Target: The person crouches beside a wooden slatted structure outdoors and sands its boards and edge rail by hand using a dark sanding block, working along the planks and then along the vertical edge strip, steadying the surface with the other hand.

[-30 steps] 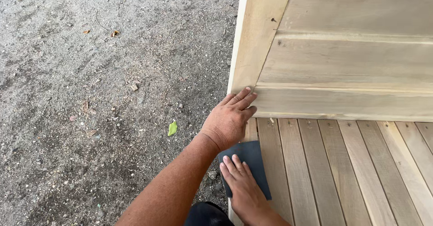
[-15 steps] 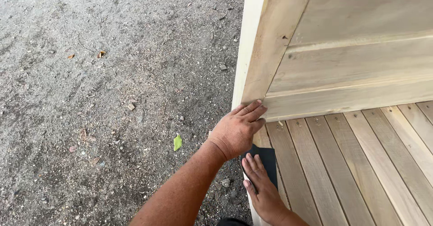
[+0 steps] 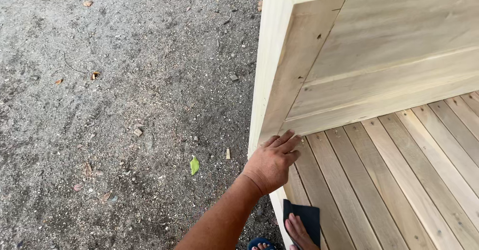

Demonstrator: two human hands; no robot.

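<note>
- A dark sheet of sandpaper (image 3: 303,219) lies flat on the slatted deck (image 3: 399,180) of an unfinished wooden frame, close to the deck's left edge and near the bottom of the view.
- The right hand (image 3: 298,232), only partly in view at the bottom edge, presses its fingers flat on top of the sandpaper; the grip is released, the fingers extended rather than curled around the sheet.
- The left hand (image 3: 272,163) rests palm-down at the deck's left edge, just where the upright corner post (image 3: 279,75) meets the slats; its grip is also released, fingers spread flat against the wood and holding nothing.
- The left forearm runs diagonally down from that hand towards the bottom of the view, crossing the frame's outer edge.
- Pale horizontal boards (image 3: 399,65) form a side wall rising from the deck's far edge, joined to the corner post.
- A blue sandal toe (image 3: 260,243) shows at the bottom edge, just outside the frame.
- To the left, gravelly ground (image 3: 110,105) is strewn with wood chips, and a single green leaf (image 3: 194,165) lies near the frame.
</note>
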